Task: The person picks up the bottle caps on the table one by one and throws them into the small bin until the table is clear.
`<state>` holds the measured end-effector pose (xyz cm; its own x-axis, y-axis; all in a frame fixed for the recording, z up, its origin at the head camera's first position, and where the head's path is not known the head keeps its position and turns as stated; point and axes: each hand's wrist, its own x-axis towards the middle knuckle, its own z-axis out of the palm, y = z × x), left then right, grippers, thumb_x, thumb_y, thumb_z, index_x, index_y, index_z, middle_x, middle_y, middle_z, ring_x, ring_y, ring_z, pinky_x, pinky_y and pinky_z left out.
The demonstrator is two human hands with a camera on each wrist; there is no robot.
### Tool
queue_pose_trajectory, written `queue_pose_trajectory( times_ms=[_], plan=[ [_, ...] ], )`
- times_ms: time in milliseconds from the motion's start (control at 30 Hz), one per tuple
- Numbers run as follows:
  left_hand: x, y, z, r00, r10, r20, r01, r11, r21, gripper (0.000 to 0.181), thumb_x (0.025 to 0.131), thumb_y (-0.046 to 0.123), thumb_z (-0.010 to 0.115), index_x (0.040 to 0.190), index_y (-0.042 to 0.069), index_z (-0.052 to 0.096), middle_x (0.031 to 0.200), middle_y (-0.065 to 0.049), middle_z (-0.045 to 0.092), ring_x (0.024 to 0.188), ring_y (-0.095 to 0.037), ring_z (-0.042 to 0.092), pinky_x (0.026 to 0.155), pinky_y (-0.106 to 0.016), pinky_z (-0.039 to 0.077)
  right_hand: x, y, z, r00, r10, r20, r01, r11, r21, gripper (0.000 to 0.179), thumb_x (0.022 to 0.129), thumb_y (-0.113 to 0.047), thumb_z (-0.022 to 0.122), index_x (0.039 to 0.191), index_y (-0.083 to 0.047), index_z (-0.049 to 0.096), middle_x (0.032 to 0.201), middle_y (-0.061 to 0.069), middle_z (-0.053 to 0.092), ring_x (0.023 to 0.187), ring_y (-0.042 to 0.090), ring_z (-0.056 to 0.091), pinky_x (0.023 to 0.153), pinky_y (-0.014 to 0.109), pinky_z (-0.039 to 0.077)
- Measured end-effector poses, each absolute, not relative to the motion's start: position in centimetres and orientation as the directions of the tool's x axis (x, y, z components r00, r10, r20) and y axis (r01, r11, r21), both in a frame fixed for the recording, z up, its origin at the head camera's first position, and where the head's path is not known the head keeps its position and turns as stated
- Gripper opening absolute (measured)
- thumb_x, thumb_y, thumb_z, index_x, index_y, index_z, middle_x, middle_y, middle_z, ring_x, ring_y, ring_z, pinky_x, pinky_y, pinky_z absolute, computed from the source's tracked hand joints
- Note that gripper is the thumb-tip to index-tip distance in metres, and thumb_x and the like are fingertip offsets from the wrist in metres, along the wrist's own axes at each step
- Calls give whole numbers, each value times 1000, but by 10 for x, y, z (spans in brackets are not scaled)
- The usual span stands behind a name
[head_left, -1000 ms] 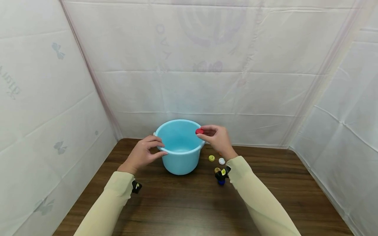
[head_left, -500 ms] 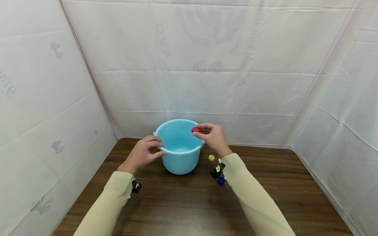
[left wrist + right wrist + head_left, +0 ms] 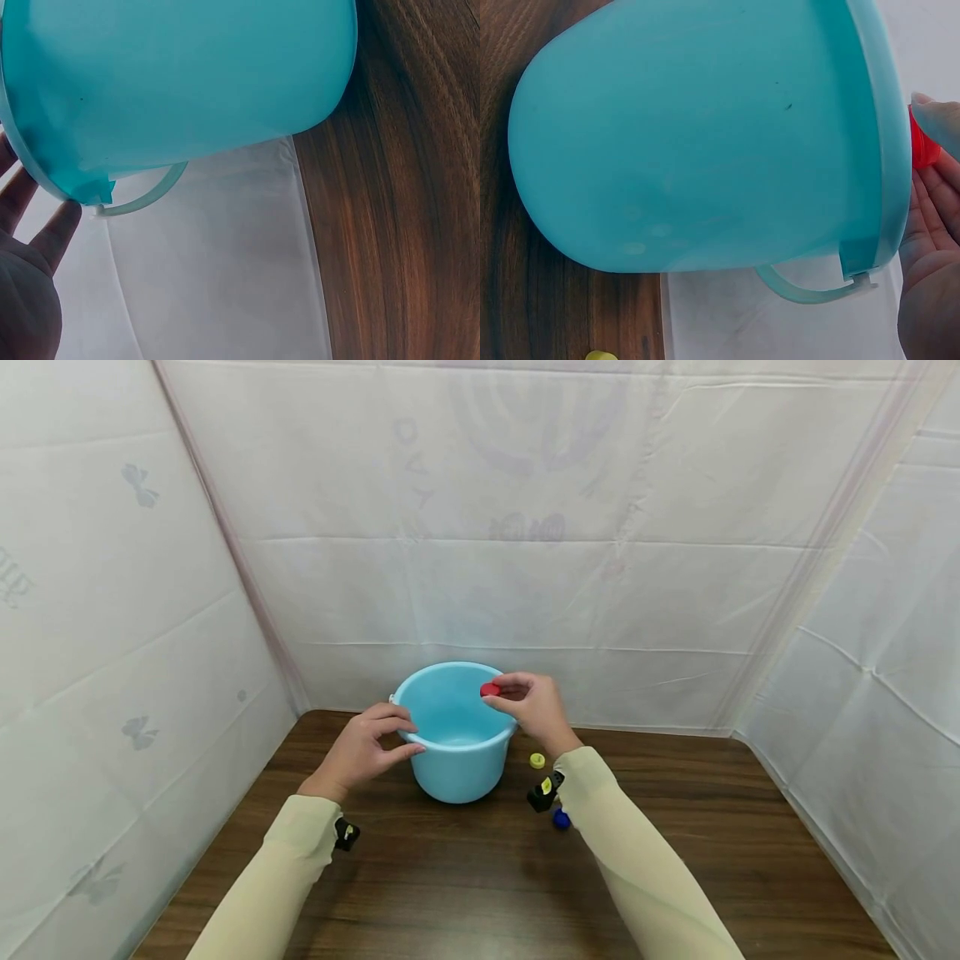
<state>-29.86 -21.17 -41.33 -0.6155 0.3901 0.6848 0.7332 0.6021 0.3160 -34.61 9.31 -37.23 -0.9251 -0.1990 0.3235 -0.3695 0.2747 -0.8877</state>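
A light blue bucket [image 3: 459, 777] stands upright on the dark wooden table, its mouth facing up. My left hand [image 3: 360, 752] grips the near left part of its rim, the thumb outside and the fingers over the edge. Between thumb and fingers of my right hand [image 3: 536, 706] is a red bottle cap [image 3: 490, 690], pinched over the right side of the bucket's mouth. In the right wrist view the rim partly covers the red cap [image 3: 925, 144]. A pale handle [image 3: 154, 191] hangs at the bucket's side in the left wrist view.
Right of the bucket lie a yellow cap [image 3: 537, 761] and, nearer, a blue cap [image 3: 561, 819], close to the right wrist's black camera [image 3: 542, 795]. White sheeting [image 3: 525, 593] walls off the back and both sides of the table [image 3: 450, 885].
My right hand has moved left with the red cap, from the bucket's right rim to over its mouth. Its forearm now hides the white cap. The left hand has stayed on the rim.
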Motion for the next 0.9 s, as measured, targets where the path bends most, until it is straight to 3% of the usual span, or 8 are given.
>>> queue_pose_trajectory(
  times_ms=[433,700,900],
  plan=[
    [-296,-211,-412,-609,389,692,734,607,304,26,73,23,94,93,14,80,106,-1,71,102,-19,67,85,-42,64,-347,93,-375,-923,-210,324,-377,315,-871,38,83,-29,88,115,-10,77,109,8,77,99,23,73,87,37,65],
    [-296,-211,-413,-610,389,691,735,604,309,26,74,23,94,93,13,80,106,-1,71,102,-19,67,86,-42,64,-346,95,-374,-911,-205,359,-409,334,-849,41,85,-31,86,118,-9,75,121,7,75,113,25,70,100,43,60],
    [-296,-211,-413,-606,393,692,740,598,308,26,73,22,94,93,12,80,105,0,71,102,-19,67,87,-43,64,-347,100,-378,-903,-200,379,-427,333,-841,39,85,-33,86,117,-12,76,120,6,75,112,23,70,98,42,61]
  ],
)
